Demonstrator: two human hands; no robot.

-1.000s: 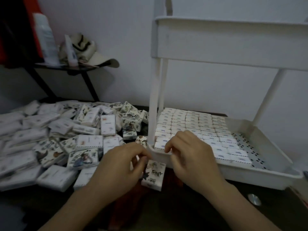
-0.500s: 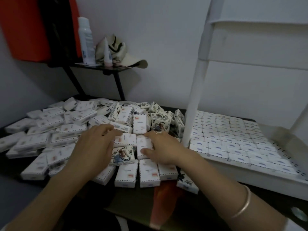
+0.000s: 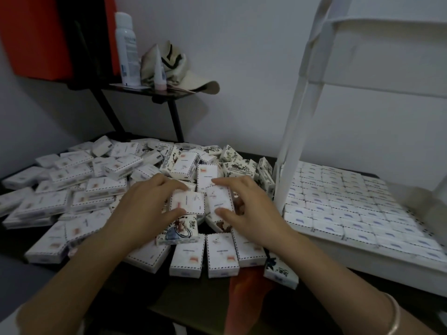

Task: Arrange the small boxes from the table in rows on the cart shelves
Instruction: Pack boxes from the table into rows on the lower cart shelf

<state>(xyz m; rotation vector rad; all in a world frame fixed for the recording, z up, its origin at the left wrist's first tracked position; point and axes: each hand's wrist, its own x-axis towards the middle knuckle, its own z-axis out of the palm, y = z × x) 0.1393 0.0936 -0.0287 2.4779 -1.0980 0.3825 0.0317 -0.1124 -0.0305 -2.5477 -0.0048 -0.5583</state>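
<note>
Left hand (image 3: pixel 145 209): grip part-closed, thumb at near edge and fingers over far edge of one white box (image 3: pixel 187 203), pinched just above the heap. Right hand (image 3: pixel 251 209): grip likewise part-closed, thumb and fingers round a second box (image 3: pixel 219 198), set side by side against the first. Beneath both, loose heap of small boxes (image 3: pixel 96 187) spread on dark worktop (image 3: pixel 188 298). To the right, lower cart shelf (image 3: pixel 362 259), filled with rows of boxes (image 3: pixel 338 204). White cart post (image 3: pixel 290 141) just beside right hand.
</note>
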